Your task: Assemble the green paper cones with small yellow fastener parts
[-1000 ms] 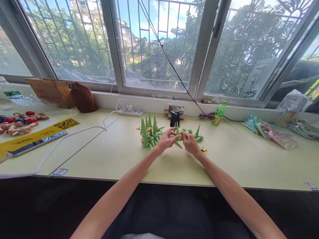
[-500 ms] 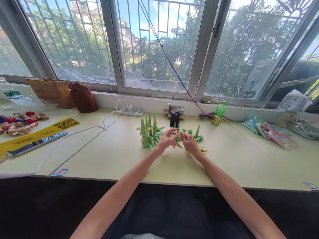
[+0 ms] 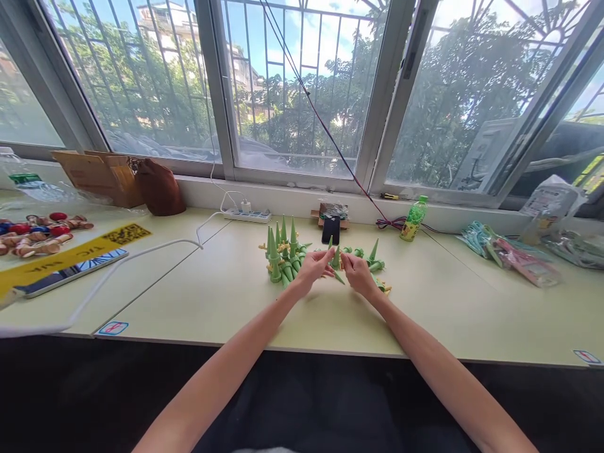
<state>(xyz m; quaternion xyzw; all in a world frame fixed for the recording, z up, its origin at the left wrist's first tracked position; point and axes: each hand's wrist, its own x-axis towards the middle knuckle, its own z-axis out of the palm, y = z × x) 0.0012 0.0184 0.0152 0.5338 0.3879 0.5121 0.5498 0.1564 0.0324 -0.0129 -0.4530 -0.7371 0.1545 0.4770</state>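
Both of my hands meet over a pale green table (image 3: 226, 302), among several green plastic cone spikes. My left hand (image 3: 312, 269) has its fingers pinched on an upright green cone spike (image 3: 336, 258). My right hand (image 3: 358, 274) is curled beside it, its fingertips touching the same spike at its base. A cluster of standing green cones (image 3: 282, 250) with small yellow parts is just left of my left hand. More green cones (image 3: 374, 257) lie to the right, behind my right hand.
A black phone (image 3: 331, 229) and a green bottle (image 3: 410, 222) stand near the window sill. A white power strip (image 3: 248, 215) and its cable run left. A tablet (image 3: 70, 267) with yellow tape, red-tipped wooden pieces (image 3: 38, 228), a brown bag (image 3: 158, 187) and plastic packets (image 3: 509, 251) lie at the sides.
My hands stayed together on the same spike, with only small finger shifts. The view dipped slightly.
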